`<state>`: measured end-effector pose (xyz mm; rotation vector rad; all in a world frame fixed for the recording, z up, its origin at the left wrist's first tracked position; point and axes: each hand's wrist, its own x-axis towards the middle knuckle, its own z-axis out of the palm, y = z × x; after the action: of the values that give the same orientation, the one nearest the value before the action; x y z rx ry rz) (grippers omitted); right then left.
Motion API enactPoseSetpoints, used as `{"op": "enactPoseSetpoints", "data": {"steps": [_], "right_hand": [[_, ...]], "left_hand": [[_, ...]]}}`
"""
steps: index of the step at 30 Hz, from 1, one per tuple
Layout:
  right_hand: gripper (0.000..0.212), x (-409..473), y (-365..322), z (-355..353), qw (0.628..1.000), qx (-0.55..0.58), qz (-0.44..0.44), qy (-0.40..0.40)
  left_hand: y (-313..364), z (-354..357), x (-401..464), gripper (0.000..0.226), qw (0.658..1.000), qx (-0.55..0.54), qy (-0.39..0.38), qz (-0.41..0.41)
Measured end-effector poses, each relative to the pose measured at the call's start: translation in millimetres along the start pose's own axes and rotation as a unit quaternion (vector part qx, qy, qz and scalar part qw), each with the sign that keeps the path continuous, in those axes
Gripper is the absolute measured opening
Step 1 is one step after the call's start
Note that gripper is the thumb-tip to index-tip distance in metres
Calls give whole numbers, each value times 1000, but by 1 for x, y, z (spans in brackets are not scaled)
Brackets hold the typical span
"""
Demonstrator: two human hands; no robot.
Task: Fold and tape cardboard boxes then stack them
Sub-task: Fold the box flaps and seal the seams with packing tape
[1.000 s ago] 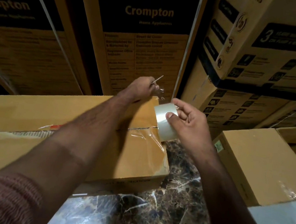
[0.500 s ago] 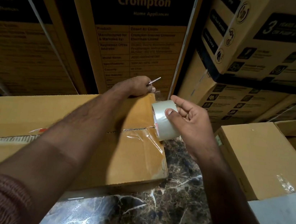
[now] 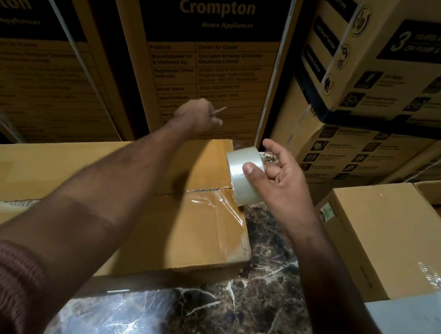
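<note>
**Tape roll held at the box corner**

The right hand [image 3: 282, 180] grips a roll of clear tape [image 3: 243, 178], thumb on its outer face, at the far right corner of a brown cardboard box [image 3: 190, 235]. Clear tape already lies wrinkled across that box's top seam. The left hand [image 3: 196, 117] is raised beyond the box's far edge, pinching a thin metal blade [image 3: 218, 111]. The box rests on a dark marble floor [image 3: 235, 323]. Another plain box [image 3: 389, 239] sits to the right, and tall printed Crompton cartons [image 3: 212, 53] stand behind
</note>
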<state>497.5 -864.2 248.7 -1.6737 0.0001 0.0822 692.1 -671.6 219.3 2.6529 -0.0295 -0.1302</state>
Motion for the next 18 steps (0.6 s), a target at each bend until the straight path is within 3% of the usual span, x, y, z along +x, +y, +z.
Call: {"op": "enactPoseSetpoints", "data": {"steps": [2,4,8,11,15,18], "right_hand": [[34,-1,4,0,1000,-1,3,13],[24,-2,10,-1,1000,-5,5,13],[42,-9,13,1,999,-37,-2,-11],[36,-14,19,-2,998,-53,4,-31],[41,-18,21,-6,996,-70,12,-44],[44,-22,19,-5,994,-90,7,-54]], "left_hand": [[7,-13,-9,21,996,-47,-61,54],[17,-17,-25,16,990,-20,-113,87],[21,-8,-41,23,992,34,-82,86],[21,-2,-49,38,992,69,-48,93],[24,6,-58,36,981,169,-64,76],[25,4,-61,42,980,166,-90,56]]}}
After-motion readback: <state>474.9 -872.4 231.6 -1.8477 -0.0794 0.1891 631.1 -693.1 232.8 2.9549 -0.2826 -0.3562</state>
